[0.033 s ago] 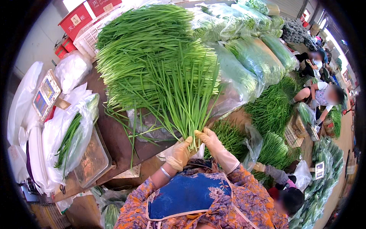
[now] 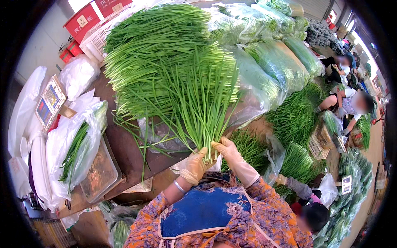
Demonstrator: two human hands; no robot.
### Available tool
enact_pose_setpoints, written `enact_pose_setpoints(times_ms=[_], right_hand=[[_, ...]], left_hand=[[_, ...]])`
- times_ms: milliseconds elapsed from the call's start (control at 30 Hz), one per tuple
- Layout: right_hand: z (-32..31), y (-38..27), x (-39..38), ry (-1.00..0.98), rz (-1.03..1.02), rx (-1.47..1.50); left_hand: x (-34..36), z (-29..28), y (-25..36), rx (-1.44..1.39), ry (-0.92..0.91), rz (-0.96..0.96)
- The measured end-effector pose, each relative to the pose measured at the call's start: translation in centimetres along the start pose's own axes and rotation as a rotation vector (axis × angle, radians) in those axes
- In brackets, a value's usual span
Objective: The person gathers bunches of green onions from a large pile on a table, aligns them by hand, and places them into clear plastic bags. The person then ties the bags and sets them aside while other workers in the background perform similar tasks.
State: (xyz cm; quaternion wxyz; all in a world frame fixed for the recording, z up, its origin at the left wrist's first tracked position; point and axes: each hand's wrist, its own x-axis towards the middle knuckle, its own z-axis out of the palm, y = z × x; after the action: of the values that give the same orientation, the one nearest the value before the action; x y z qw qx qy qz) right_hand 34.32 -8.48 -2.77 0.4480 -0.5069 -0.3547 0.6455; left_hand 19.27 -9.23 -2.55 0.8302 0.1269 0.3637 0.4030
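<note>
Both my hands wear pale yellow gloves and meet at the near edge of the table. Between them is the root end of a loose bunch of garlic chives point(image 2: 202, 111), its long green leaves fanning away from me. My left hand point(image 2: 194, 167) pinches the stems from the left with thumb and fingers. From the right, my right hand point(image 2: 233, 157) closes on the same stems. The leaf tips lie over a big stacked pile of garlic chives point(image 2: 159, 53) on the brown table point(image 2: 128, 165).
Filled clear bags of greens point(image 2: 277, 66) lie at the far right. To the left are an open plastic bag with greens point(image 2: 74, 144), a clear tray point(image 2: 101, 169) and a small scale-like display point(image 2: 50, 102). More chives point(image 2: 295, 159) lie right, where co-workers point(image 2: 351, 103) sit.
</note>
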Motion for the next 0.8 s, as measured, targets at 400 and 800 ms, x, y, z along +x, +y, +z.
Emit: enact_pose_setpoints(times_ms=[400,800], right_hand=[[-0.4,1.5,1.0,0.002,0.024,0.056],[-6.3,-4.8,0.2,0.064,-0.235,0.385]], left_hand=[[1.3,-0.1,0.1,0.324,0.186,0.179],[-0.5,-1.7,2.9,-0.078,0.027,0.137]])
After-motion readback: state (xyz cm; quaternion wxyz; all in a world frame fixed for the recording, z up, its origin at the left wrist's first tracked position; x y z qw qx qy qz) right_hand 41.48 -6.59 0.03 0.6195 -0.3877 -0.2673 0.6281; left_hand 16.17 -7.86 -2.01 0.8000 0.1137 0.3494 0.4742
